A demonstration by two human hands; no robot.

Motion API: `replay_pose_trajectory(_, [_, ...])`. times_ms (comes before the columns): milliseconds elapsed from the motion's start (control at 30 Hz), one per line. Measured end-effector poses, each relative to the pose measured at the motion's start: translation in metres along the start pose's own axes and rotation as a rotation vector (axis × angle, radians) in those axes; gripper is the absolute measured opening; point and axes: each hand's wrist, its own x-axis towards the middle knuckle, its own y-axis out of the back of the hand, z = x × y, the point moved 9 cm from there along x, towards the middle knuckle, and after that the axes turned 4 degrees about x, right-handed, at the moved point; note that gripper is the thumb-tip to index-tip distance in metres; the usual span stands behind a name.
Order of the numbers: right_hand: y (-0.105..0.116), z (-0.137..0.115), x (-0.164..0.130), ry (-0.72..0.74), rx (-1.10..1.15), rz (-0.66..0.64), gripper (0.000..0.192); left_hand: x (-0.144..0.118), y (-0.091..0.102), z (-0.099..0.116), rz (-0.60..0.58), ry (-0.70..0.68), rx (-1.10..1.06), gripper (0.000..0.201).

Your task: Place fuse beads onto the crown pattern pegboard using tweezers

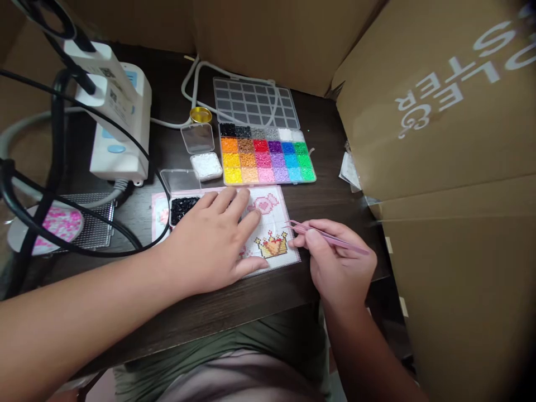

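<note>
My left hand (218, 237) lies flat with its fingers spread over the pattern sheet (274, 223), hiding much of it. A crown design made of small beads (272, 245) shows just right of my left thumb, and a pink candy picture (267, 204) sits above it. Pink tweezers (335, 239) are pinched in my right hand (341, 262), at the sheet's right edge. Their tips point left and are slightly apart; I cannot tell whether they hold a bead. Beside my left fingers stands a small clear box of black beads (183, 209), its lid raised.
Behind the sheet lies a sorted bead case (268, 155) with its clear lid (255, 103) folded back. A box of white beads (206, 166) stands beside it. On the left are a power strip (121, 139), cables and a dish of pink beads (56, 226). Cardboard walls (452, 167) enclose the desk.
</note>
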Motion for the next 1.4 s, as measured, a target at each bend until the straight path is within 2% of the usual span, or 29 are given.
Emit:
replay_pose_trajectory(100, [-0.004, -0.009, -0.005, 0.070, -0.113, -0.045, 0.009, 0.000, 0.000, 0.000, 0.007, 0.001, -0.006, 0.072])
replay_pose_trajectory(200, [-0.009, -0.029, -0.015, 0.263, -0.238, -0.066, 0.015, 0.000, 0.001, 0.000, 0.023, -0.002, -0.020, 0.071])
replay_pose_trajectory(300, [-0.013, -0.042, -0.029, 0.404, -0.321, -0.055, 0.025, 0.000, 0.003, 0.001, 0.037, 0.000, -0.036, 0.070])
replay_pose_trajectory(433, [-0.017, -0.051, -0.043, 0.505, -0.436, -0.019, 0.033, 0.000, 0.004, 0.000, 0.039, 0.005, -0.060, 0.070])
replay_pose_trajectory(700, [-0.021, -0.052, -0.043, 0.468, -0.495, 0.006, 0.028, 0.000, 0.002, -0.001, 0.019, 0.020, -0.080, 0.068])
replay_pose_trajectory(833, [-0.023, -0.051, -0.038, 0.435, -0.486, -0.023, 0.025, 0.001, 0.002, -0.001, 0.009, 0.019, -0.080, 0.067])
replay_pose_trajectory(1400, [-0.026, -0.051, -0.037, 0.444, -0.480, -0.048, 0.024, 0.000, -0.001, -0.001, 0.001, 0.014, -0.053, 0.067])
